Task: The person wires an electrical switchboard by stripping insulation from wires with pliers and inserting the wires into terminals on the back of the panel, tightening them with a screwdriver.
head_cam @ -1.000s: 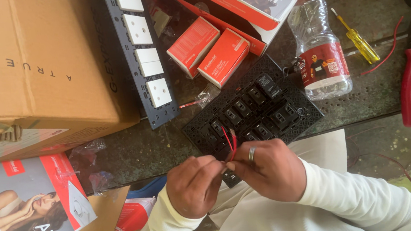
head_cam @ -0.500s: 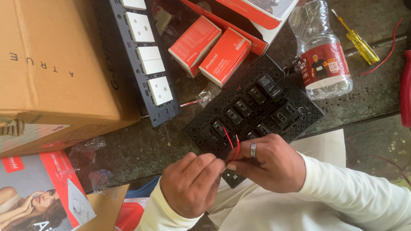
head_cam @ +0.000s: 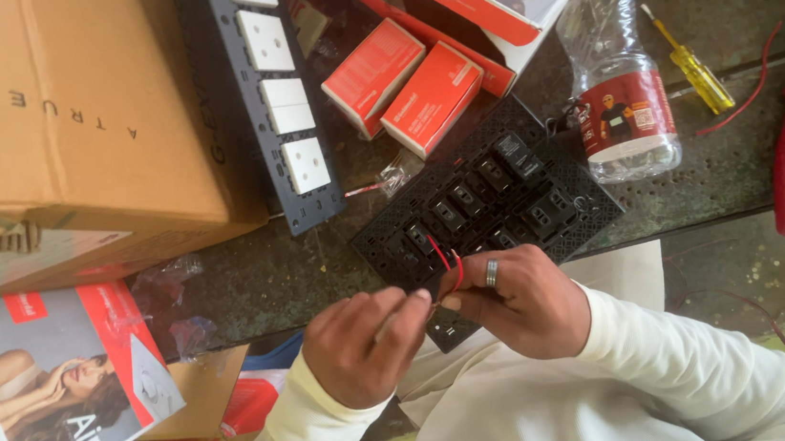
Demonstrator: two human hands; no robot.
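The person is working a short red wire [head_cam: 445,256] into the back of a black switch plate [head_cam: 487,204], which is lying on the bench just beyond the knuckles. The right hand [head_cam: 515,300], a ring on one finger, is curled nearly closed and pinching the wire's near end. The left hand [head_cam: 366,346] is meeting it fingertip to fingertip, thumb and forefinger closed small, seemingly on the same wire, though exactly what they are gripping is hidden. I'd judge this to be the wiring step: linking one switch terminal to the next. The next move looks to call for steering the bared end into a terminal and tightening it; the yellow screwdriver [head_cam: 688,68] is lying well off past the right hand, beyond a plastic bottle [head_cam: 617,84].
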